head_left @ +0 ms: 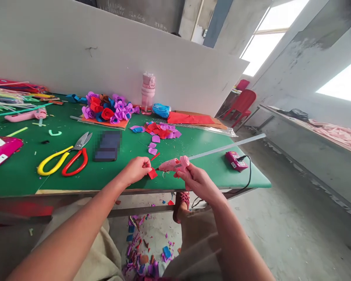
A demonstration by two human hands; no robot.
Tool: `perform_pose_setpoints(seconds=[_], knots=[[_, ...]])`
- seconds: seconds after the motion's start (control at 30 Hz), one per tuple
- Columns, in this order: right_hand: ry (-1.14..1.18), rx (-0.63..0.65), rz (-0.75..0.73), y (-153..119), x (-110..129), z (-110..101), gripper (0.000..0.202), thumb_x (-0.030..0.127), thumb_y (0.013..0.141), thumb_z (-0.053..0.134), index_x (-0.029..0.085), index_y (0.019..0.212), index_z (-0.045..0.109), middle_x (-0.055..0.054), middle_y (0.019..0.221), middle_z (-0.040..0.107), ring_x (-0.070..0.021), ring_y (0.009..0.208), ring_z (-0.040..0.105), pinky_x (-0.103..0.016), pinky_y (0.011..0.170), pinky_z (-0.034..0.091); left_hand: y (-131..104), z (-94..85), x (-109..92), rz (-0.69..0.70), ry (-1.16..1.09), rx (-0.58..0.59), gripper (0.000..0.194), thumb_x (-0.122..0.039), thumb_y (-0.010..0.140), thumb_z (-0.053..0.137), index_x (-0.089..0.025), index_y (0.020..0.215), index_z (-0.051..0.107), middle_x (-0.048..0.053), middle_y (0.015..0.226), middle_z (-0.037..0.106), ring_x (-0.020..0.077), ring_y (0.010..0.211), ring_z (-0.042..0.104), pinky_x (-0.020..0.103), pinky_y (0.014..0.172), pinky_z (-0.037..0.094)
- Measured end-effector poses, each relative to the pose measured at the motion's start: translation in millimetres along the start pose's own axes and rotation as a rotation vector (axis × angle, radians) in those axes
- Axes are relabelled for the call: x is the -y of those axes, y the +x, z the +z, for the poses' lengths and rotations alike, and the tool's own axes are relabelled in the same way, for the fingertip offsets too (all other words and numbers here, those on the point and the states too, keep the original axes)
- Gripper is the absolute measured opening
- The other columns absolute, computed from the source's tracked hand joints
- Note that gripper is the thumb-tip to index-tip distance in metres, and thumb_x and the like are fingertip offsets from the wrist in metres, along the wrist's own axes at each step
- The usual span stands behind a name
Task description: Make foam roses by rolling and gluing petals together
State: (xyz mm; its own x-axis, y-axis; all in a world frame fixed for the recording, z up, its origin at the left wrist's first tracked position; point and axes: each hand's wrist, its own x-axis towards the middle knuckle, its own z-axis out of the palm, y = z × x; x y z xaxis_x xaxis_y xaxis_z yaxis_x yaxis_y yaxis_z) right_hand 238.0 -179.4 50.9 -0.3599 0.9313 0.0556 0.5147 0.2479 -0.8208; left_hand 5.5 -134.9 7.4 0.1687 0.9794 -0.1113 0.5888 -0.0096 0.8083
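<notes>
My right hand is wrapped round a pink glue gun, from whose back a long pale glue stick sticks out. The gun's tip meets a small red petal piece held by my left hand, whose fingers are pinched together. A thin red strip shows just above those fingertips. Beyond my hands lie a few loose purple petals and a pile of red and purple petals. Finished purple, red and blue flowers sit in a cluster farther back.
Scissors with yellow and red handles and a dark phone lie left. A pink bottle stands against the white board. A magenta power socket with a black cord sits right. Another pink glue gun rests far left.
</notes>
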Motion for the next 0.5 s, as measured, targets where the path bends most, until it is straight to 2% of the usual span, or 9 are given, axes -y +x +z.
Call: perform_pose_setpoints(seconds=[0.27, 0.5], knots=[[-0.305, 0.048, -0.055, -0.3, 17.2, 12.9, 0.024, 0.036, 0.091, 0.041, 0.019, 0.099, 0.057, 0.001, 0.068, 0.055, -0.0134, 0.059, 0.047, -0.023, 0.056, 0.032, 0.7, -0.6, 0.0, 0.023, 0.009, 0.015, 0.011, -0.028, 0.066, 0.055, -0.019, 0.060, 0.053, -0.001, 0.057, 0.059, 0.0142, 0.057, 0.051, 0.023, 0.050, 0.032], [-0.357, 0.056, -0.065, -2.6, 22.9, 13.1, 0.025, 0.037, 0.093, 0.037, 0.023, 0.101, 0.056, -0.001, 0.070, 0.057, -0.0173, 0.064, 0.053, -0.025, 0.059, 0.035, -1.6, -2.0, -3.5, 0.019, 0.008, 0.012, 0.009, -0.026, 0.064, 0.055, -0.018, 0.058, 0.055, -0.001, 0.055, 0.059, 0.0145, 0.056, 0.051, 0.024, 0.050, 0.032]])
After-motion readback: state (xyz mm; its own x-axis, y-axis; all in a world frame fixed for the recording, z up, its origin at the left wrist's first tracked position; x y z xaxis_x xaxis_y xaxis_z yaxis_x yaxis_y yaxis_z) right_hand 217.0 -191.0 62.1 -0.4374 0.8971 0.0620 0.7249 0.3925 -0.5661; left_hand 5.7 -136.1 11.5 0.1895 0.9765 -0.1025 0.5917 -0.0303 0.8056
